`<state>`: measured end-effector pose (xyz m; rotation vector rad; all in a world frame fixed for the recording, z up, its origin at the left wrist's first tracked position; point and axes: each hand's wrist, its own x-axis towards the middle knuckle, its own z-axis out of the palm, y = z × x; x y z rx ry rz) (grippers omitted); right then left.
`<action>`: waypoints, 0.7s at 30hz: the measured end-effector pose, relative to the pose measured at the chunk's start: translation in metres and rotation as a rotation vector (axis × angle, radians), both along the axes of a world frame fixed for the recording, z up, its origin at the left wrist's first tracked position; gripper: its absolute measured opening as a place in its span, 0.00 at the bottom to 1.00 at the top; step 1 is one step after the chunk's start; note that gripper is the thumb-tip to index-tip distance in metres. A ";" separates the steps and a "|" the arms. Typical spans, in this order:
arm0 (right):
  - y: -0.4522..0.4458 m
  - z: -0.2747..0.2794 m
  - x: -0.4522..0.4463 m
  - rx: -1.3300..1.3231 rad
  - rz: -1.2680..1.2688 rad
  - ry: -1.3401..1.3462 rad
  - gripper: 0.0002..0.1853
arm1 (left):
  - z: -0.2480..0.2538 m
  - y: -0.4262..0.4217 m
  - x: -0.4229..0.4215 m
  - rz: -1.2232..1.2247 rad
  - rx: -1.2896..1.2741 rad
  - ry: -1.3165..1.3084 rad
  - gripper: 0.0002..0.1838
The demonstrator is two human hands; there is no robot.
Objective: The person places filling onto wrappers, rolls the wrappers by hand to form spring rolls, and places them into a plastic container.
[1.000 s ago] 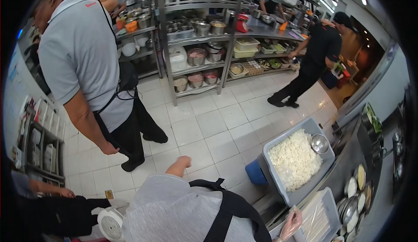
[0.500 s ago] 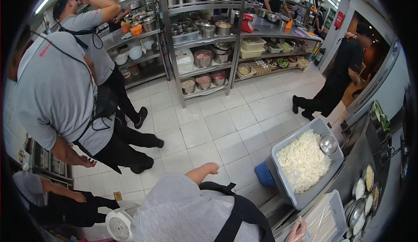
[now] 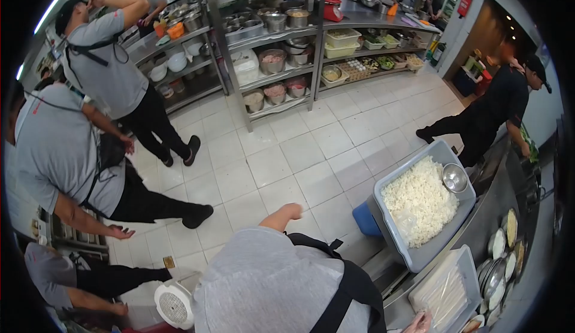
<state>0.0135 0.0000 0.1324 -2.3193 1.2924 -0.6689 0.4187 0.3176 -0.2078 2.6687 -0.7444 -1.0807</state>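
At the bottom centre is a grey shirt with a black apron strap. From its sleeve a bare forearm reaches up over the floor, and my left hand (image 3: 292,211) at its end looks rounded; its fingers do not show clearly. Low on the right, my right hand (image 3: 419,322) wears a clear plastic glove and is cut off by the frame edge. It is beside a grey tray (image 3: 477,282) with long white pieces (image 3: 440,297) under clear plastic. Whether it grips anything is unclear. Above stands a grey tub (image 3: 383,213) of white rice (image 3: 422,201), with a metal bowl (image 3: 455,178) on the rice.
Several co-workers in grey shirts (image 3: 54,147) stand at the left. A person in black (image 3: 497,102) leans at the far right counter (image 3: 479,213). Metal shelves (image 3: 269,39) hold pots and bowls. A white round appliance (image 3: 173,304) is near the shirt, and metal-rimmed dishes (image 3: 494,279) line the right.
The person in black has moved right to the counter and reaches down to green leaves. Co-workers at left have shifted, one lowering an arm. The camera view has moved slightly.
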 end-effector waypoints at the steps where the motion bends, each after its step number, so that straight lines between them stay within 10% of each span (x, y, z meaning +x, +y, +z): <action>1: -0.005 -0.003 -0.011 -0.012 -0.036 -0.019 0.20 | 0.004 0.022 -0.003 0.122 0.141 0.022 0.14; 5: 0.014 -0.005 -0.050 0.092 -0.125 -0.396 0.22 | 0.037 0.051 0.010 0.111 0.417 0.121 0.19; 10: 0.074 -0.010 -0.112 -0.047 -0.600 -0.185 0.09 | 0.001 -0.039 0.036 -0.575 0.333 -0.015 0.20; 12: 0.106 -0.015 -0.155 -0.127 -0.657 -0.179 0.10 | 0.018 -0.118 0.020 -0.636 0.120 0.449 0.17; 21: 0.222 0.004 -0.218 -0.067 -0.989 -0.015 0.13 | 0.335 -0.305 -0.265 -1.891 -0.324 0.475 0.16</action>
